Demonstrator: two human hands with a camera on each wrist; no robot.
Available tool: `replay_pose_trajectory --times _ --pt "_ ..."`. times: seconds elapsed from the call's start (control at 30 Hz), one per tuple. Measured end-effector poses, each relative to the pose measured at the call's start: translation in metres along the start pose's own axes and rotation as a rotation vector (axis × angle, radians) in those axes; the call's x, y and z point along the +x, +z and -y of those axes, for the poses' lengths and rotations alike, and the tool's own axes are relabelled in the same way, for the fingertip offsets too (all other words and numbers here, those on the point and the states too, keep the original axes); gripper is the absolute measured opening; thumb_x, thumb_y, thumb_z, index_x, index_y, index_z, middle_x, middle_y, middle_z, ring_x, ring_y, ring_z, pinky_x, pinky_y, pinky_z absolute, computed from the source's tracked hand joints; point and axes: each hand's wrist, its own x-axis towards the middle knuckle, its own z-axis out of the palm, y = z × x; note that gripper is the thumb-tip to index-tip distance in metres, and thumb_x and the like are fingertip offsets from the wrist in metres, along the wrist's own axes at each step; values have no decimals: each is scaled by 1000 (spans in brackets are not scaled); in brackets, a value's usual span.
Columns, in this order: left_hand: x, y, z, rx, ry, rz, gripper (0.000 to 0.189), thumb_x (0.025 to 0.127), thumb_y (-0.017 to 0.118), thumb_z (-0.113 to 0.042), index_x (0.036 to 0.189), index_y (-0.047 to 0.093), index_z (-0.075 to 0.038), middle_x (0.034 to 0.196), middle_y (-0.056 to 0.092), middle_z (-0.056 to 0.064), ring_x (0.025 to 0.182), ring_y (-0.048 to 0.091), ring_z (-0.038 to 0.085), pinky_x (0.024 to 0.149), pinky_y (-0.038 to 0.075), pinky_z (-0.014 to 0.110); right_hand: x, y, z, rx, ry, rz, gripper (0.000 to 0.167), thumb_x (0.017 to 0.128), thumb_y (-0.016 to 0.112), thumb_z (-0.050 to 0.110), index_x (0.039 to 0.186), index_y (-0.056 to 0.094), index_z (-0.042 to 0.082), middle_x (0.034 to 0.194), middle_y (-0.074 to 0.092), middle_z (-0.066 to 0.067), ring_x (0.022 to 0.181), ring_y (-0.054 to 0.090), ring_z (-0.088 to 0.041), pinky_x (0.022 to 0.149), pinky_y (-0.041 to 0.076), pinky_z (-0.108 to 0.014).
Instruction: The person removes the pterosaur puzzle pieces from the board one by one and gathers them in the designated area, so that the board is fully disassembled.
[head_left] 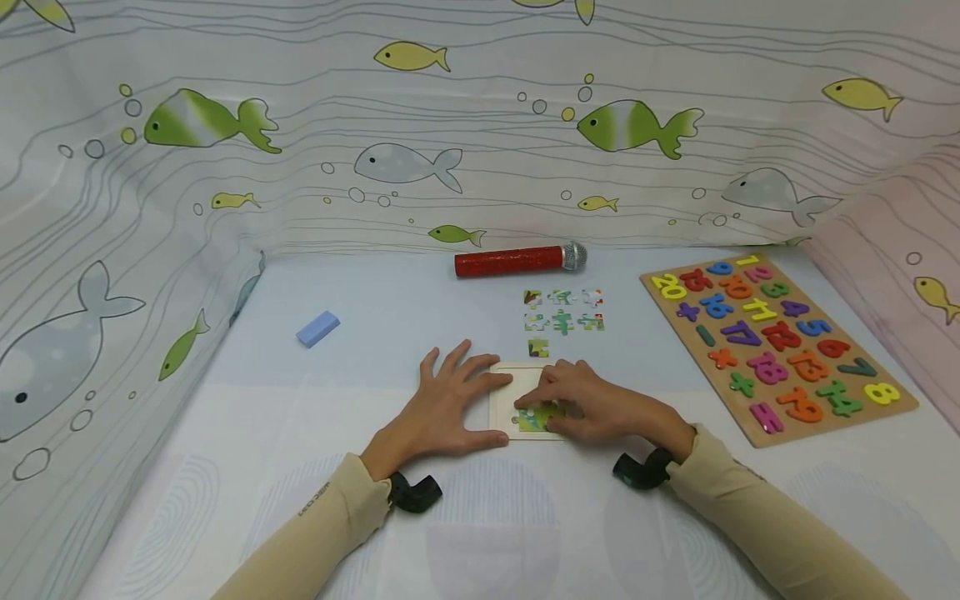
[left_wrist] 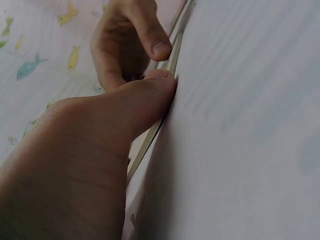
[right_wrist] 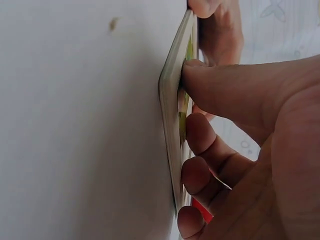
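A small pale wooden puzzle tray lies flat in front of the person, with a few joined green jigsaw pieces in its lower part. The left hand has its fingers spread at the tray's left side, and its thumb presses the near edge. Over the tray's right side is the right hand, index finger and thumb touching down on the jigsaw pieces. In the right wrist view its thumb rests on the picture, while the other fingertips sit along the tray with gaps between them.
Several loose jigsaw pieces lie in rows behind the tray. A red microphone lies at the back, and a blue block at the left. On the right is a wooden number board. A fish-patterned cloth hangs behind.
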Motion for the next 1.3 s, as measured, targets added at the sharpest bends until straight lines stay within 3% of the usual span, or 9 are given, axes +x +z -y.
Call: replay_pose_trajectory --times 0.27,0.63,0.9,1.1,1.3 --pt "1 0 0 -5 3 -3 78 81 66 -71 148 52 -34 158 44 -1 155 23 43 113 13 75 -1 1 1 -19 -3 16 45 93 69 11 134 68 30 95 54 6 91 40 -10 79 27 -35" --pt "1 -1 -1 -9 5 -2 78 80 67 -70 147 53 -33 158 45 1 154 24 44 113 13 76 -2 0 0 4 -6 16 41 94 69 12 131 69 30 98 59 8 96 45 -11 82 28 -36" --pt "0 -2 -2 -14 3 0 78 80 67 -70 148 52 -33 158 45 1 154 25 44 113 14 76 -1 -1 2 2 3 4 42 93 71 12 130 68 31 109 65 8 101 49 -13 83 31 -36" --pt "-1 -2 -2 -13 -5 5 79 80 67 -70 148 52 -33 158 45 2 154 24 44 113 14 76 0 -1 3 -4 -8 -11 41 92 72 12 128 68 31 104 63 8 102 50 -12 85 31 -36" --pt "-1 -1 -2 -7 -11 11 79 81 66 -71 148 51 -34 159 44 0 155 23 43 114 12 76 1 0 4 36 -27 -15 42 91 72 9 127 68 30 109 66 10 108 51 -12 92 34 -40"
